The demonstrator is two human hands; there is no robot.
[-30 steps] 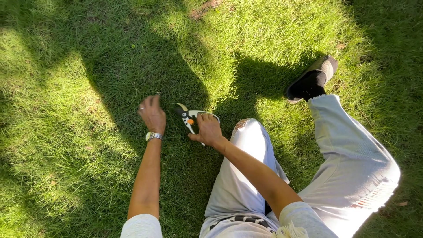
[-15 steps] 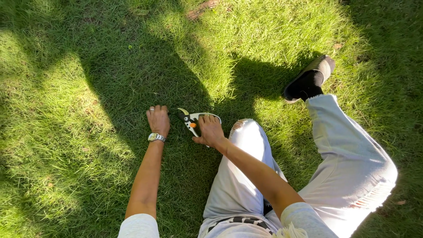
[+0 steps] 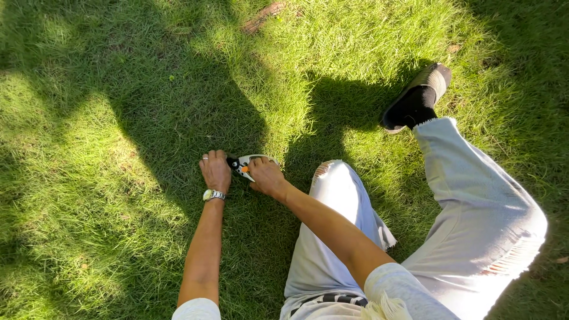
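Observation:
I sit on a lawn with both arms stretched forward. My right hand (image 3: 268, 177) grips the pale handles of a pair of garden shears (image 3: 244, 165) with a black head and an orange spot, held low against the grass. My left hand (image 3: 215, 170), with a ring and a metal wristwatch (image 3: 214, 194), rests curled on the grass (image 3: 148, 118) just left of the shears' head, almost touching it. Whether its fingers pinch any grass is hidden.
My legs in light grey trousers spread right; one knee (image 3: 335, 178) is beside my right hand, and a foot in a black sock and slipper (image 3: 415, 98) lies far right. A brown leaf or bark piece (image 3: 264, 16) lies at the top. Shadows cross the lawn.
My left hand has gone from spread fingers to a curled fist and moved right, closer to the shears. My right hand has stayed on the shears.

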